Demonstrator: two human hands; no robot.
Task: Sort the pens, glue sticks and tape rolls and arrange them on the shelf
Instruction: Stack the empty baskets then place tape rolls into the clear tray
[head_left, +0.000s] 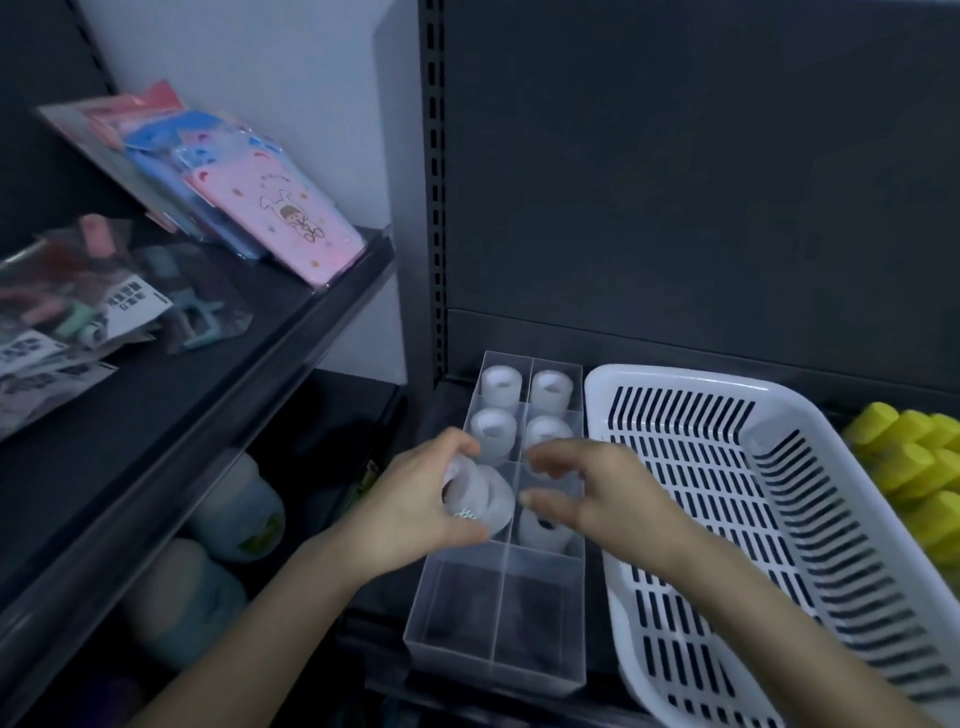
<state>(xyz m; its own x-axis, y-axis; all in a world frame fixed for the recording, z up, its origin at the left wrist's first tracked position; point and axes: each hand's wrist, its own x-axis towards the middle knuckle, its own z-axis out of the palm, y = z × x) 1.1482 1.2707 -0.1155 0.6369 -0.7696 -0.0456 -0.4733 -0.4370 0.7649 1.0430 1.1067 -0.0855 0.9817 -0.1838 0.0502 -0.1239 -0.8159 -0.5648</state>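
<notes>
A clear divided box (498, 618) stands on the dark shelf, with white tape rolls (501, 387) upright in its far compartments. Its two nearest compartments hold nothing. My left hand (415, 512) grips a white tape roll (475, 493) over the box's left column, third compartment from the back. My right hand (592, 493) hovers over the right column with fingers spread, holding nothing. Another tape roll (540, 527) lies under it in the box.
A white slotted basket (727, 410) lies right of the box. Yellow cylinders (914, 457) are piled at the far right. On the left shelving unit lie packaged stationery (78, 312) and pink and blue cases (280, 218), with jars (239, 509) on the shelf below.
</notes>
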